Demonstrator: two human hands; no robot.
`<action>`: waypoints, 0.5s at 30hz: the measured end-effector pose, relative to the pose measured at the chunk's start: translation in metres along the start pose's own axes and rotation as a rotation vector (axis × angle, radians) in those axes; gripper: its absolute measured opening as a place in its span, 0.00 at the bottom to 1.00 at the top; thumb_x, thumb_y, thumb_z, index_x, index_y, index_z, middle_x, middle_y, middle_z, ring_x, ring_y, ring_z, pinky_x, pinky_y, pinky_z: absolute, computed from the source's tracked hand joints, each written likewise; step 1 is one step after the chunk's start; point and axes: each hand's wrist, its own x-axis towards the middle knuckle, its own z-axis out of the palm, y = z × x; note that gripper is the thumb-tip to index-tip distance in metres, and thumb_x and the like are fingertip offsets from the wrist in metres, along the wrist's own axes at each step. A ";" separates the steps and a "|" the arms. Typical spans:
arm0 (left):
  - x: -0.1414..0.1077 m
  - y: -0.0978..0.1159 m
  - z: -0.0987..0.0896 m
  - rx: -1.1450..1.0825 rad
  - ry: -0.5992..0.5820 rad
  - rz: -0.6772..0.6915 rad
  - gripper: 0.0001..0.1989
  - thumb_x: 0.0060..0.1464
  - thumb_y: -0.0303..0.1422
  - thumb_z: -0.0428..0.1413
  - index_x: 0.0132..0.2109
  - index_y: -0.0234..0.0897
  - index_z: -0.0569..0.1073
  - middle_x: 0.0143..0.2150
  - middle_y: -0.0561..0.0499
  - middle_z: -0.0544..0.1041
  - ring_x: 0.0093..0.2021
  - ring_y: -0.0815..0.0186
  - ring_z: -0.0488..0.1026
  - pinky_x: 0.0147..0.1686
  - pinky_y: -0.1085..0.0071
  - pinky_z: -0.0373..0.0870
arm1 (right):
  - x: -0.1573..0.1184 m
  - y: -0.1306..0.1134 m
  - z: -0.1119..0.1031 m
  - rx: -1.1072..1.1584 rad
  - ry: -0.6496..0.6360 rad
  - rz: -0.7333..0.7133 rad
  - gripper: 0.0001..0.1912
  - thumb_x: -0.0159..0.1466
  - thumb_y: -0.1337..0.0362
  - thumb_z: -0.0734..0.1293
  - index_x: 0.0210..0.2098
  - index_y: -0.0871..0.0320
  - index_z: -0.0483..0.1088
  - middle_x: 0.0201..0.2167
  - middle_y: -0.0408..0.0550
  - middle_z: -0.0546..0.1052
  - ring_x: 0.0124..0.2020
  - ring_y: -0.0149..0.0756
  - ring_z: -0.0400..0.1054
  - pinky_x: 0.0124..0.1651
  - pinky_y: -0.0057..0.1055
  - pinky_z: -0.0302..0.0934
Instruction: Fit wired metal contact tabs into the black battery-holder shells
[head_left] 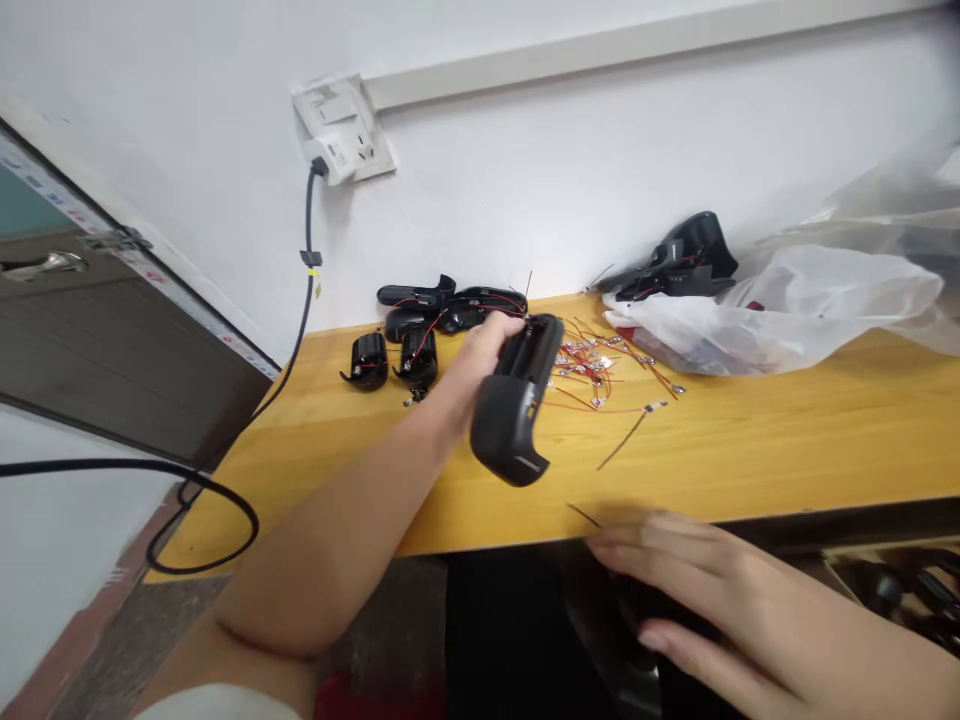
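A black plastic housing [510, 430], with a long open hollow at its upper end, is in the grasp of my left hand [491, 340], tilted above the wooden table. My left fingers wrap behind its upper part and are partly hidden. At the table's front edge is my right hand [697, 575], fingers stretched to the left and thumb apart, the fingertips blurred. A thin dark wire [582, 515] shows beside those fingertips. Below them is a blurred, shiny dark piece [630, 660] over my lap; whether my hand touches it is unclear.
Several black housings [416, 355] with red wires stand at the back left. Loose red wires with metal ends [589, 365] lie behind the held housing. At right are a plastic bag [787, 310] and black shells [686, 260]. A black cable [202, 480] loops at left; a box [892, 590] sits lower right.
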 end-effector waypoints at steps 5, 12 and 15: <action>0.000 -0.010 0.004 0.174 -0.029 0.185 0.20 0.55 0.43 0.58 0.24 0.37 0.61 0.21 0.56 0.60 0.22 0.74 0.57 0.23 0.73 0.53 | -0.023 -0.003 0.001 0.129 0.418 0.311 0.06 0.67 0.62 0.67 0.41 0.44 0.75 0.32 0.41 0.82 0.29 0.40 0.78 0.31 0.32 0.75; -0.007 -0.011 0.010 0.366 -0.255 0.285 0.22 0.63 0.45 0.54 0.25 0.34 0.66 0.24 0.56 0.63 0.25 0.74 0.58 0.27 0.74 0.56 | 0.029 0.009 -0.011 0.233 0.647 0.548 0.15 0.67 0.51 0.70 0.49 0.51 0.73 0.40 0.48 0.81 0.38 0.43 0.77 0.40 0.37 0.72; -0.013 -0.009 0.014 0.388 -0.358 0.297 0.23 0.65 0.47 0.53 0.29 0.33 0.70 0.27 0.54 0.67 0.28 0.74 0.63 0.30 0.75 0.61 | 0.051 0.011 -0.016 0.206 0.559 0.476 0.12 0.68 0.52 0.70 0.44 0.53 0.75 0.39 0.47 0.81 0.38 0.42 0.75 0.42 0.36 0.70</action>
